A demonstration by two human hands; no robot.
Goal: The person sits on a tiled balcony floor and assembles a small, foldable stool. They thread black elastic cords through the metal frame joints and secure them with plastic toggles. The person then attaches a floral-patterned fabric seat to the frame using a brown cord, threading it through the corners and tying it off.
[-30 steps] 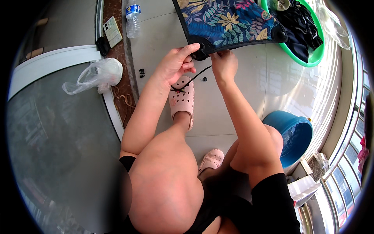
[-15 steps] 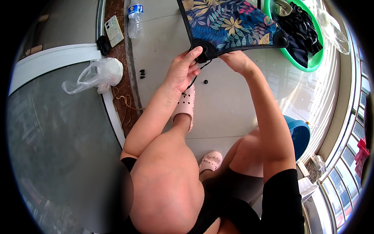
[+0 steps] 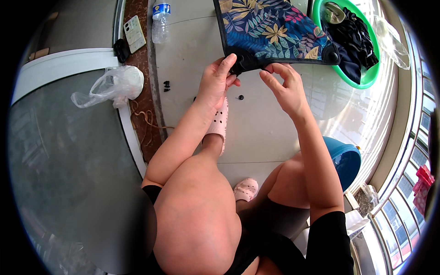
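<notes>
A dark blue fabric panel with a leaf-and-flower print and black edging spreads out at the top of the view. My left hand pinches its black near-left corner between thumb and fingers. Just below the panel's near edge is my right hand, thumb and index finger apart, with the fingertips close to or touching the black edging. Some of its other fingers are hidden. A rounded black patch marks the panel's near-right corner.
A green basin with dark clothes stands far right, a blue bucket by my right knee. To the left are a plastic bottle, a phone and a white plastic bag. Small black pieces lie on the floor.
My right hand has turned, its thumb now showing in front of the panel's edge. The black cord that hung below my left hand no longer shows. The panel has shifted slightly.
</notes>
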